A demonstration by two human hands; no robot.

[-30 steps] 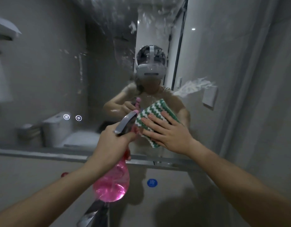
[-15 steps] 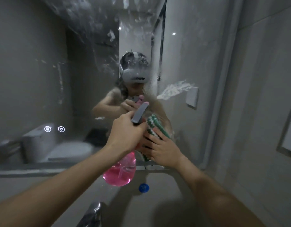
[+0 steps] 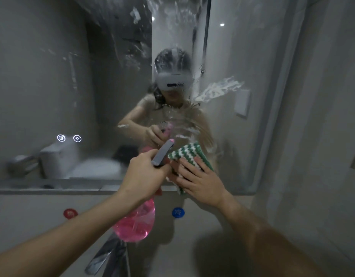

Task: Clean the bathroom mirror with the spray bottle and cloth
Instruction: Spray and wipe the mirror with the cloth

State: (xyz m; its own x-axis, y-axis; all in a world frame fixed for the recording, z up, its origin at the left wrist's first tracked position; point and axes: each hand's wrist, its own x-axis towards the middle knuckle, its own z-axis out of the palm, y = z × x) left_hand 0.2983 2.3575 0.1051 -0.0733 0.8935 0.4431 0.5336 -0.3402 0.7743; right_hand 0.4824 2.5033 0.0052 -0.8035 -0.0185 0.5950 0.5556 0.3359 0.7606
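The mirror (image 3: 53, 76) fills the wall ahead, streaked with white foam and droplets near its top and right of centre. My left hand (image 3: 144, 172) grips the neck and trigger of a pink spray bottle (image 3: 135, 222) with a grey head, its nozzle pointing at the glass. Just to its right, my right hand (image 3: 196, 179) presses a green-and-white striped cloth (image 3: 187, 153) flat against the lower part of the mirror with spread fingers. The two hands almost touch.
A metal ledge (image 3: 43, 186) runs under the mirror. Below it sit a red knob (image 3: 70, 213) and a blue knob (image 3: 178, 212), with a chrome tap (image 3: 106, 256) near the bottom edge. A grey tiled wall (image 3: 322, 116) closes in on the right.
The bottle's nozzle has tilted up towards the glass, and fresh wet splatter shows above the cloth. My right hand with the cloth stays low on the mirror. The camera's view has shifted.
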